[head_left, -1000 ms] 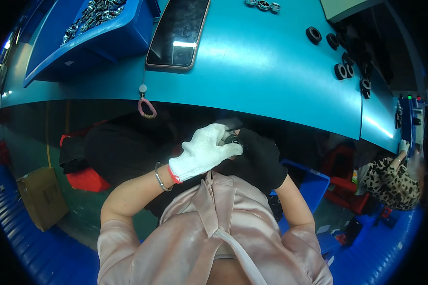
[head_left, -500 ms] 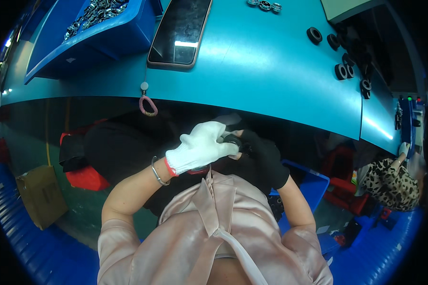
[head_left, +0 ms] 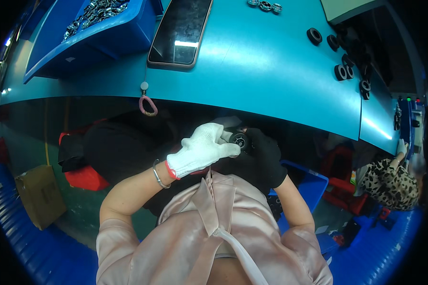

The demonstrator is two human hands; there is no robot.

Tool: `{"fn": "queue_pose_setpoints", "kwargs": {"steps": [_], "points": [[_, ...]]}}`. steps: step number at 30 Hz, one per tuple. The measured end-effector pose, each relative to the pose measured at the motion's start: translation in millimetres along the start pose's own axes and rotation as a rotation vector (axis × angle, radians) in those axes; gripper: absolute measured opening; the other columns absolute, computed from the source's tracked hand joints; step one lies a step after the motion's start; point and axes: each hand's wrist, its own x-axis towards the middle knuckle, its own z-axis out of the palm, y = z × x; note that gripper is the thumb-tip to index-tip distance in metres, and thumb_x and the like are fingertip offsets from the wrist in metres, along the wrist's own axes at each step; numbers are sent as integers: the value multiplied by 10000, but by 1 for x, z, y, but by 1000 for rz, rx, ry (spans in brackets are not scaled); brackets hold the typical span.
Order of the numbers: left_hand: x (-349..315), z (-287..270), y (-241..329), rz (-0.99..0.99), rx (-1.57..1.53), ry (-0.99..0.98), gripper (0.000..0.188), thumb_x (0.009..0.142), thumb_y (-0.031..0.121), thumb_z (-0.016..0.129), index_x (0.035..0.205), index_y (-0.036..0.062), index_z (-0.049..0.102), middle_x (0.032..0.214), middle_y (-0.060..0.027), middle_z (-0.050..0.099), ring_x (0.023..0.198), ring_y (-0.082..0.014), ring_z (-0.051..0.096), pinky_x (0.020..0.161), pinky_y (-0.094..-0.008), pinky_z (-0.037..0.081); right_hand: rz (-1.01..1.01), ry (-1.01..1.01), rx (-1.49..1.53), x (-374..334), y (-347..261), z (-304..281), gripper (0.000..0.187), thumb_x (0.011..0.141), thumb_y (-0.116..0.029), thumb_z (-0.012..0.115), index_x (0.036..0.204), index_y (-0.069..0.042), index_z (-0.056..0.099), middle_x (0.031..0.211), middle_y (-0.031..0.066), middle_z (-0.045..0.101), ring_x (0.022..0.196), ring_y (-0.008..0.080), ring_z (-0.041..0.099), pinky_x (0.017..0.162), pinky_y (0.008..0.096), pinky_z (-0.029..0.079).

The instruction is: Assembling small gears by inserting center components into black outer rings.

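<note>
Small black round part with silver spoked face (head_left: 239, 140): pinched in white knit-gloved left hand (head_left: 199, 147), off near edge of glossy turquoise tabletop (head_left: 261, 71). Black-gloved right hand (head_left: 265, 156) beside it; can't tell grip. Best: support rim squarely, thumb off spokes.

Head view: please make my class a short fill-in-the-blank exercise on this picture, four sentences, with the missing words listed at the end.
1. The left hand, which holds a round dark part, is gloved in ____.
2. The right hand is gloved in ____.
3. The phone lies on the table, to the ____ of the blue bin.
4. The loop at the table's near edge is coloured ____.

Missing words: white; black; right; pink.
</note>
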Motion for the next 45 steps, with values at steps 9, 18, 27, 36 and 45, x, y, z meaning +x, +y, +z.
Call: {"fn": "queue_pose_setpoints", "kwargs": {"steps": [9,18,27,36,45], "points": [[1,2,3,-23,-10,-1,273,800,158,710,920,-67,614,839,-111,705,692,-94,640,639,-232,490,-41,-21,-28,2,0,2,544,706,-316,785,1141,-63,578,958,123,669,798,281,672,662,357,531],[-9,4,7,191,408,123,361,756,183,689,1029,-24,577,911,-190,654,802,-324,662,736,-374,509,-290,-8,-114,8,-2,4,577,654,-331,821,1112,-80,576,788,81,612,655,249,629,543,353,480],[-9,1,22,-40,211,28,297,778,152,696,937,-68,575,904,-159,679,777,-206,674,714,-296,516,-148,78,-4,0,3,9,489,703,-292,799,1093,-72,601,851,88,673,664,245,660,554,337,505],[-7,-3,14,-11,91,9,212,819,129,684,827,-66,601,791,-98,690,727,-136,668,647,-244,500,-137,-38,44,1,6,2,518,748,-279,778,1164,-40,583,936,140,679,737,278,680,638,339,531],[-5,-10,0,143,23,123,312,857,186,659,1041,-66,643,898,-133,678,814,-160,659,699,-271,500,118,80,446,-6,1,2,416,856,-350,690,1075,-5,614,877,101,672,793,183,654,680,295,498]]}}
